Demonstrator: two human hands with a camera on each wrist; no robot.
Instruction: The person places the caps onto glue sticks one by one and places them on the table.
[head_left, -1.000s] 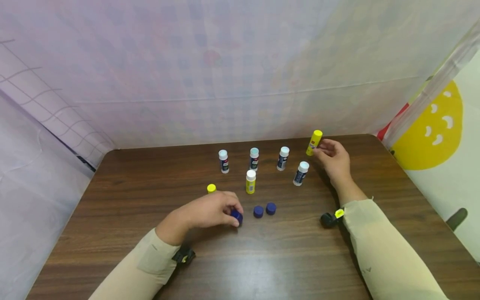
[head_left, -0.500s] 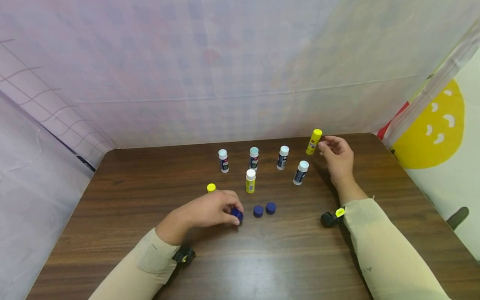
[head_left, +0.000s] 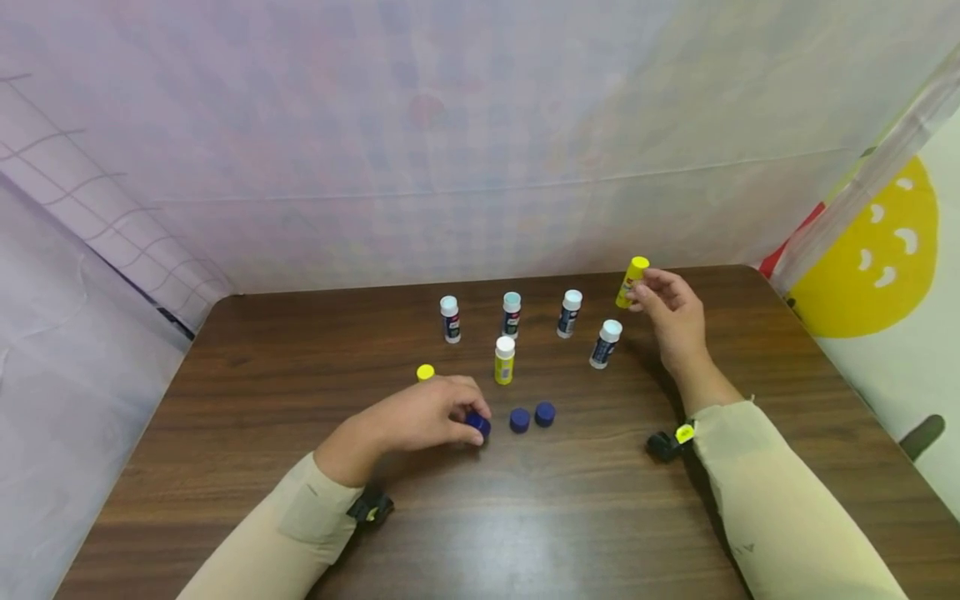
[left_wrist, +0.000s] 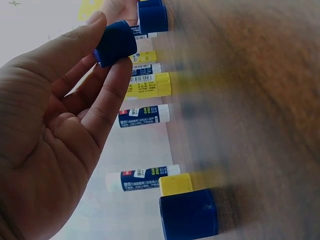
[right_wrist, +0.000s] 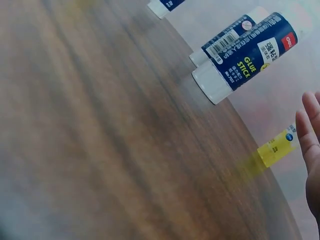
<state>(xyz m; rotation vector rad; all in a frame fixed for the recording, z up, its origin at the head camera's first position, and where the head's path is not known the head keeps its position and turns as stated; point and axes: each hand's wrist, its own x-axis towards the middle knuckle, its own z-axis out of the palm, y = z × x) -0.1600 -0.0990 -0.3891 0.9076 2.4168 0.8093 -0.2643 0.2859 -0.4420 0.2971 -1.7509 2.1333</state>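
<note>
My left hand [head_left: 423,417] pinches a dark blue glue stick cap [left_wrist: 117,42] between thumb and finger, close over the table. My right hand [head_left: 675,321] is at the back right, its fingertips right at a yellow glue stick [head_left: 627,292] that stands upright with a yellow top. In the right wrist view, straight fingers [right_wrist: 311,120] overlap that stick's far end. Two more blue caps [head_left: 520,420] stand right of my left hand. Another blue cap [left_wrist: 189,215] and a small yellow cap [left_wrist: 176,185] show in the left wrist view; my left hand largely hides them from the head view.
Several navy-labelled glue sticks [head_left: 512,317] with pale tops stand along the back, one of them [head_left: 605,344] nearer the right hand. A yellow glue stick with a white top [head_left: 504,362] stands mid-table. A curtain hangs behind the wooden table [head_left: 570,517].
My right hand drew slightly away from the yellow glue stick, and now its fingertips are back at it. The left hand keeps its pinch on the blue cap, nearly still.
</note>
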